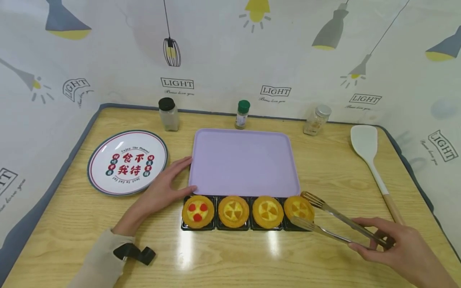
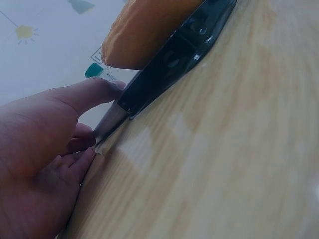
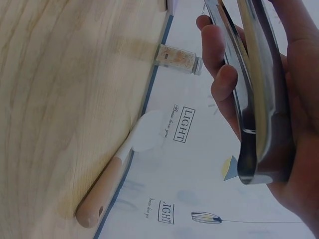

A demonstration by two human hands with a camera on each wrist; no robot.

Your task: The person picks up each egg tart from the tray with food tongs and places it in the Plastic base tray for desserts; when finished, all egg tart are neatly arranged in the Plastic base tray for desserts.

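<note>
My right hand (image 1: pixel 407 248) grips metal tongs (image 1: pixel 345 218), whose parted tips straddle the rightmost egg tart (image 1: pixel 298 208). Whether the tips touch the tart cannot be told. In the right wrist view, fingers (image 3: pixel 224 82) wrap the tongs' handle end. At the left edge of a lavender tray (image 1: pixel 245 162), my left hand (image 1: pixel 162 186) rests with thumb and index finger spread, the thumb at the near corner. Along the tray's near edge stand black plastic holders (image 1: pixel 199 227) with tarts in a row. The leftmost tart (image 1: pixel 191 216) has red toppings; the others carry yellow-brown wedges.
A round plate (image 1: pixel 104 176) with red lettering lies left of the tray. Behind stand a black-capped jar (image 1: pixel 169 118), a green-capped bottle (image 1: pixel 241 120) and a silver-capped jar (image 1: pixel 317 122). A white spatula (image 1: pixel 365 144) with a wooden handle lies at the right.
</note>
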